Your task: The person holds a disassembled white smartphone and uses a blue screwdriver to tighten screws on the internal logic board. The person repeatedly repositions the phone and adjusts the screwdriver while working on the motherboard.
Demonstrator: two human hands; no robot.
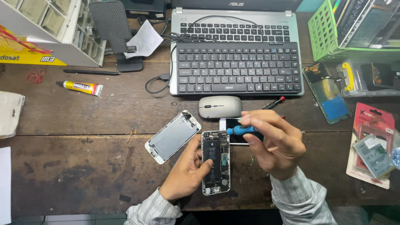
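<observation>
An opened phone body (216, 162) lies on the dark wooden table, its black battery and inner parts facing up. My left hand (187, 171) holds it by its left edge, thumb resting on the battery. My right hand (273, 143) grips a blue-handled screwdriver (241, 130) whose tip points at the phone's upper right corner. The detached white screen panel (173, 136) lies face down just left of the phone. Another white phone (229, 125) is partly hidden under my right hand.
A grey mouse (220, 106) sits behind the phones, with a black keyboard (238, 68) on a laptop beyond it. A glue tube (81, 87) lies at left. At right are a loose screen (327, 93), a red parts package (371, 143) and a green basket (329, 46).
</observation>
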